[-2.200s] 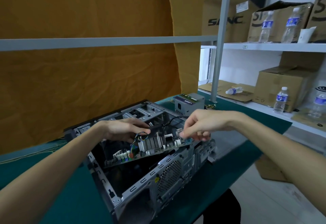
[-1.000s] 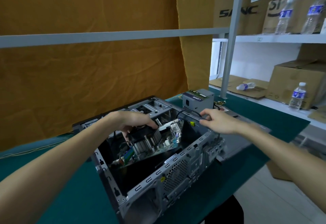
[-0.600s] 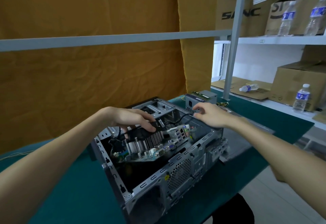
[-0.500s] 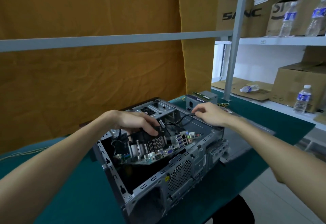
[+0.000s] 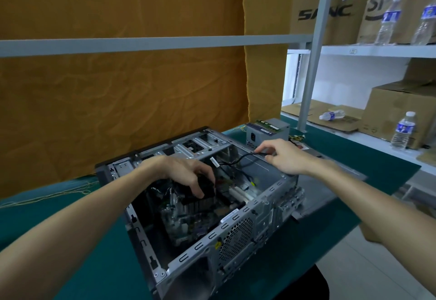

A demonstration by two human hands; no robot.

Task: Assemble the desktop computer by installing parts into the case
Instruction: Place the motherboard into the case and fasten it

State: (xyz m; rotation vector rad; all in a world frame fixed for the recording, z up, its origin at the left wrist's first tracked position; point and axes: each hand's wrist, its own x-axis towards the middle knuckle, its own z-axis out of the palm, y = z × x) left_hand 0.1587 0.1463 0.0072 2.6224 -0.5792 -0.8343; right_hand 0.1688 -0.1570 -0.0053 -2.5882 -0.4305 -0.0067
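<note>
Inside the open grey metal case [image 5: 238, 226], left hand [image 5: 186, 172] fingers grip the green motherboard's black cooler [image 5: 205, 190]; right hand [image 5: 280, 155] pinches the black cable [image 5: 245, 157] clear, beyond it.

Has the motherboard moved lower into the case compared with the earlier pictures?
Yes. The motherboard went down, from tilted above the case's rear wall to below its rim.

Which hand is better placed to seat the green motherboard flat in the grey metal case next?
Left. The left hand already grips the black cooler on the green motherboard inside the grey metal case; the right hand holds a black cable aside.
</note>
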